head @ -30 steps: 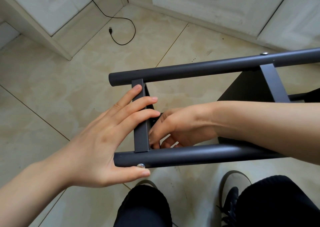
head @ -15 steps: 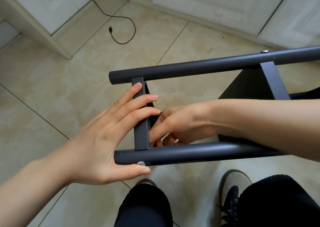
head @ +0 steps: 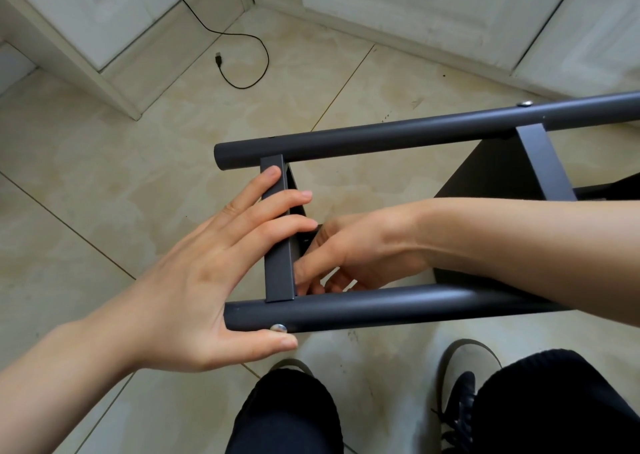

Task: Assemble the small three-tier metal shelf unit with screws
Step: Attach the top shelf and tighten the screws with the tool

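The dark grey shelf unit lies on its side, two round posts running left to right: the far post [head: 381, 136] and the near post [head: 398, 306]. A shelf tier edge [head: 278, 273] spans them at the left end. My left hand [head: 207, 280] lies flat with straight fingers across that edge, thumb under the near post beside a silver screw head [head: 278, 327]. My right hand [head: 349, 256] reaches between the posts, fingers curled against the tier's inner side; what they hold is hidden. A second tier [head: 540, 162] sits further right, with a screw [head: 526, 103] above it.
Beige floor tiles lie below. White cabinets [head: 433, 27] with a black handle line the back, and a black USB cable [head: 239, 55] trails on the floor at the back left. My knees and a shoe [head: 460, 394] are just under the near post.
The frame has shifted slightly up and away. My right fingers have moved a little behind the tier edge. My left hand keeps its flat hold.
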`<state>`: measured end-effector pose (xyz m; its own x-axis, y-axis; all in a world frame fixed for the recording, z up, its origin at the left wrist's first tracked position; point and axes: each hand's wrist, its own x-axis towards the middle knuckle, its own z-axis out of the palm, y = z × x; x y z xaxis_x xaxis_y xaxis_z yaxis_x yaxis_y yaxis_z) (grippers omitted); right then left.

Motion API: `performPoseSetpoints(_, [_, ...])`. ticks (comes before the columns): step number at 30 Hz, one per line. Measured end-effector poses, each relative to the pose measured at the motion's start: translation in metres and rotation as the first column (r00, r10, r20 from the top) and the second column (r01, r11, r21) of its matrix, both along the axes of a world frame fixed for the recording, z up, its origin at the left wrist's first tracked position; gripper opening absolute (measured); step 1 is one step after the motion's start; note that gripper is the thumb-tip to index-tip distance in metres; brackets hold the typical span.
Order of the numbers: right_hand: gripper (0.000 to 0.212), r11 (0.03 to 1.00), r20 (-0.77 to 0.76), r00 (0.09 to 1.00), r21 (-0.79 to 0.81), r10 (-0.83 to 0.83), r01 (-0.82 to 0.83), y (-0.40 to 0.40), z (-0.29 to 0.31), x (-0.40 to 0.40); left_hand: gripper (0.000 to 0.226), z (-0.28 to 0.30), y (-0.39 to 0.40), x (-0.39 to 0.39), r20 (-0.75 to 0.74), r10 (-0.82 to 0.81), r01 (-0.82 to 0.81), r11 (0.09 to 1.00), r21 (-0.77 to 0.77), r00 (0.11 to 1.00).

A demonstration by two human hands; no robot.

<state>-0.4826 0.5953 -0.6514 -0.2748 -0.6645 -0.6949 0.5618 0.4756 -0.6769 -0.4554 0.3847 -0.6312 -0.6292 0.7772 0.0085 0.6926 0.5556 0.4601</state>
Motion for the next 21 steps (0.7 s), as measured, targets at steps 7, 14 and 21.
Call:
performPoseSetpoints(7, [0.016, 0.999, 0.019, 1.0, -0.039, -0.02, 0.021, -0.0014, 0.0003, -0.0006, 0.082, -0.0001, -0.0005, 0.0008, 0.002, 0.004, -0.004, 1.0, 0.002, 1.0])
performPoseSetpoints(14, [0.016, 0.999, 0.041, 0.999, -0.029, -0.015, 0.016, -0.0006, 0.0011, -0.0019, 0.082, 0.0008, 0.0005, 0.0007, 0.005, 0.005, -0.005, 1.0, 0.0, 1.0])
performPoseSetpoints(21, [0.022, 1.0, -0.02, 1.0, 0.006, -0.003, 0.003, -0.0022, -0.0017, 0.0003, 0.082, -0.0002, -0.0005, 0.0, 0.005, 0.002, -0.002, 1.0, 0.002, 1.0])
